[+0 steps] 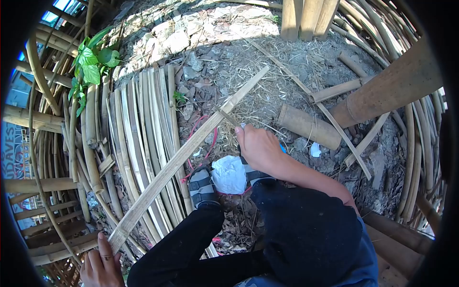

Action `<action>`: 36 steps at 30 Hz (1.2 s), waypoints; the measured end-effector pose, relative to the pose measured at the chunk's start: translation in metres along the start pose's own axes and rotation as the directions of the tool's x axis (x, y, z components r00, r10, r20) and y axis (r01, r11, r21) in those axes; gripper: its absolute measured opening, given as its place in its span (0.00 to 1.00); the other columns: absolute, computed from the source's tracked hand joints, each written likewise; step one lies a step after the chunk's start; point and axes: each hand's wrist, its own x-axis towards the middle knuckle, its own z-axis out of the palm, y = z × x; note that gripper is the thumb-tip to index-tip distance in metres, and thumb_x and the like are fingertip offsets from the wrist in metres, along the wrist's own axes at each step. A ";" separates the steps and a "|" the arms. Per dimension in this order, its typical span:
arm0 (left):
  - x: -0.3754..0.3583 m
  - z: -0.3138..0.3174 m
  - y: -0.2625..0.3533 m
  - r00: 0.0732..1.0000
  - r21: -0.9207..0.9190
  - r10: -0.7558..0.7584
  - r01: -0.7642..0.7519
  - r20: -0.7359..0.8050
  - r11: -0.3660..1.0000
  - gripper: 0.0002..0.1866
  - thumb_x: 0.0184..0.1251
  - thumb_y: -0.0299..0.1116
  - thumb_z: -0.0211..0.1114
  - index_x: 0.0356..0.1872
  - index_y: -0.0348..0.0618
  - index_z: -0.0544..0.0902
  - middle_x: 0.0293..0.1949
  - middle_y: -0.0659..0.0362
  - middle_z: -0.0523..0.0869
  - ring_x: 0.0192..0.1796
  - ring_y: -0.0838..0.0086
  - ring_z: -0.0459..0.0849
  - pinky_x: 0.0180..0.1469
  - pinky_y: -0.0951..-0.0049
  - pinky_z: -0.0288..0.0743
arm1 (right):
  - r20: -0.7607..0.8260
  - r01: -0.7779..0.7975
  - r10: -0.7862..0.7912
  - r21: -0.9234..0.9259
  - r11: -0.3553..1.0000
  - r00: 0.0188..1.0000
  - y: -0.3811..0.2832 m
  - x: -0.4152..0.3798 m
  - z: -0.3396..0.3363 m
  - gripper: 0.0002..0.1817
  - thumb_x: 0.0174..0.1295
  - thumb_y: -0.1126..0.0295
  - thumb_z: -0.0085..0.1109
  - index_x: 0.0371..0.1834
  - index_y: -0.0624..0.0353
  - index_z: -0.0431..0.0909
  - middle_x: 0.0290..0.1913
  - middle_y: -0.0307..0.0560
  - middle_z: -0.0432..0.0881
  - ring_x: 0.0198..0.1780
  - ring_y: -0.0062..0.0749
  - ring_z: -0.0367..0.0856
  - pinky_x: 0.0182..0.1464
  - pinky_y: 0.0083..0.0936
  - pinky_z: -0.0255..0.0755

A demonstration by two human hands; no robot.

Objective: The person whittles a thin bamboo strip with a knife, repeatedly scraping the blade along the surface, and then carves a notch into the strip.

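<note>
Head view, left grip (pixel 99 268) pinching bamboo strip (pixel 177 160) at end, right grip (pixel 262 148) clutching knife (pixel 228 117)

I see the left hand (pixel 101 265) grip a bamboo strip (pixel 191 151) near its end, the right hand (pixel 260 148) a knife (pixel 227 116) at its edge. Split slats (pixel 138 119) lie between the hands; a bamboo tube (pixel 310 127) rests beside the right hand.

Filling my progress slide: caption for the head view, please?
Left hand holds a bamboo strip; right hand holds a knife at its edge, near a row of slats.
</note>
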 end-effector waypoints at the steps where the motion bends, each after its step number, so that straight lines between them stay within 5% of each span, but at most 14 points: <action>1: 0.001 -0.001 -0.001 0.999 0.010 0.016 -0.016 -0.032 1.000 0.30 0.75 0.31 0.61 0.75 0.33 0.64 0.31 0.57 0.74 0.22 0.79 0.70 0.16 0.85 0.63 | -0.019 0.007 -0.007 0.001 1.000 1.000 0.002 0.005 0.003 0.25 0.79 0.58 0.39 0.34 0.71 0.75 0.21 0.67 0.80 0.27 0.66 0.82 0.34 0.55 0.77; 12: 0.005 0.003 -0.001 0.999 0.071 0.015 -0.012 -0.050 0.997 0.27 0.76 0.26 0.57 0.73 0.33 0.66 0.29 0.60 0.72 0.23 0.78 0.72 0.17 0.83 0.70 | -0.085 0.025 -0.025 -0.003 1.000 0.996 0.007 0.038 0.012 0.26 0.78 0.58 0.39 0.32 0.69 0.78 0.24 0.68 0.82 0.30 0.65 0.85 0.34 0.54 0.79; 14: 0.000 0.004 -0.001 0.995 0.005 -0.039 0.039 0.093 0.999 0.29 0.71 0.33 0.62 0.67 0.20 0.69 0.37 0.44 0.79 0.31 0.57 0.82 0.26 0.58 0.75 | -0.082 0.056 -0.058 -0.032 0.998 0.995 0.007 0.044 0.011 0.27 0.78 0.58 0.38 0.33 0.70 0.78 0.24 0.67 0.82 0.29 0.65 0.85 0.34 0.53 0.79; 24: 0.010 -0.002 0.004 0.991 0.041 -0.106 0.103 0.081 0.994 0.33 0.67 0.28 0.64 0.71 0.25 0.66 0.31 0.51 0.73 0.30 0.61 0.75 0.29 0.60 0.70 | -0.119 0.072 -0.076 -0.044 0.996 0.990 0.018 0.064 0.028 0.27 0.78 0.57 0.36 0.36 0.68 0.81 0.29 0.71 0.83 0.30 0.68 0.85 0.36 0.55 0.79; 26: 0.015 -0.004 0.000 0.998 0.143 0.024 -0.015 -0.061 0.990 0.27 0.76 0.28 0.58 0.74 0.35 0.66 0.29 0.60 0.73 0.22 0.78 0.73 0.16 0.81 0.71 | -0.110 0.113 -0.104 0.078 0.991 0.988 0.042 0.082 0.045 0.27 0.78 0.53 0.34 0.34 0.61 0.77 0.22 0.57 0.81 0.18 0.50 0.80 0.23 0.44 0.73; 27: 0.014 -0.004 0.001 0.998 0.142 0.024 -0.015 -0.060 0.990 0.27 0.76 0.28 0.58 0.74 0.35 0.66 0.29 0.60 0.73 0.22 0.78 0.73 0.16 0.81 0.71 | -0.109 0.113 -0.104 0.078 0.991 0.989 0.052 0.087 0.034 0.27 0.78 0.53 0.34 0.34 0.61 0.77 0.22 0.57 0.81 0.18 0.50 0.80 0.23 0.44 0.73; 28: 0.013 -0.004 0.003 0.998 0.147 0.019 -0.010 -0.062 0.989 0.28 0.76 0.29 0.58 0.74 0.35 0.66 0.29 0.60 0.73 0.22 0.78 0.73 0.16 0.81 0.72 | 0.288 -0.270 0.083 0.703 0.658 0.954 0.063 0.091 0.015 0.26 0.78 0.50 0.33 0.33 0.57 0.73 0.19 0.46 0.74 0.15 0.38 0.72 0.19 0.37 0.65; 29: 0.013 -0.004 0.003 0.998 0.156 0.015 -0.005 -0.067 0.988 0.28 0.77 0.31 0.58 0.74 0.36 0.65 0.29 0.60 0.73 0.22 0.78 0.74 0.16 0.80 0.73 | 0.649 -0.652 -0.065 0.756 -0.047 0.758 0.069 0.094 0.003 0.25 0.79 0.48 0.32 0.31 0.54 0.69 0.16 0.36 0.68 0.12 0.27 0.63 0.15 0.29 0.57; 30: 0.010 -0.003 0.005 0.998 0.156 0.015 -0.004 -0.069 0.988 0.28 0.77 0.31 0.58 0.74 0.36 0.65 0.29 0.60 0.73 0.22 0.78 0.74 0.16 0.80 0.73 | 0.587 -0.589 0.094 0.808 -0.008 0.804 0.062 0.089 -0.004 0.24 0.78 0.45 0.33 0.30 0.49 0.62 0.17 0.27 0.54 0.15 0.16 0.49 0.16 0.19 0.44; 31: 0.005 -0.003 0.006 0.995 0.072 -0.060 0.054 0.074 0.996 0.28 0.75 0.32 0.60 0.70 0.28 0.68 0.32 0.53 0.76 0.27 0.68 0.77 0.23 0.69 0.75 | 0.588 -0.590 0.093 0.807 -0.009 0.803 0.061 0.082 0.000 0.24 0.78 0.45 0.33 0.30 0.49 0.62 0.17 0.27 0.54 0.15 0.16 0.49 0.16 0.19 0.44; 33: 0.004 0.000 0.006 0.969 0.000 -0.128 0.131 0.213 0.991 0.29 0.72 0.33 0.61 0.66 0.20 0.70 0.35 0.46 0.78 0.33 0.58 0.81 0.30 0.59 0.77 | 0.181 -0.313 0.317 0.843 0.438 0.931 0.060 0.076 0.009 0.24 0.79 0.47 0.35 0.29 0.52 0.64 0.16 0.29 0.58 0.14 0.19 0.52 0.16 0.25 0.49; 34: 0.004 0.000 0.006 0.973 0.000 -0.120 0.122 0.196 0.992 0.29 0.72 0.33 0.61 0.66 0.20 0.70 0.35 0.46 0.79 0.33 0.58 0.81 0.30 0.59 0.77 | -0.109 -0.064 0.170 0.629 0.775 0.979 0.062 0.074 0.020 0.30 0.78 0.49 0.36 0.25 0.60 0.73 0.15 0.49 0.72 0.18 0.40 0.74 0.25 0.40 0.69; 35: 0.004 0.002 0.006 0.978 -0.001 -0.110 0.112 0.178 0.994 0.29 0.72 0.33 0.62 0.66 0.20 0.70 0.35 0.45 0.79 0.32 0.58 0.80 0.30 0.59 0.77 | -0.103 -0.071 0.175 0.632 0.772 0.979 0.065 0.066 0.029 0.30 0.78 0.49 0.36 0.25 0.60 0.73 0.15 0.49 0.72 0.18 0.40 0.74 0.25 0.40 0.69; 36: 0.004 0.004 0.005 0.977 -0.001 -0.106 0.108 0.184 0.994 0.29 0.72 0.33 0.62 0.66 0.20 0.70 0.35 0.45 0.79 0.32 0.58 0.80 0.30 0.59 0.77 | -0.157 0.024 0.038 0.375 0.927 0.987 0.042 0.047 0.018 0.29 0.78 0.51 0.37 0.26 0.62 0.75 0.18 0.55 0.76 0.22 0.48 0.79 0.28 0.44 0.73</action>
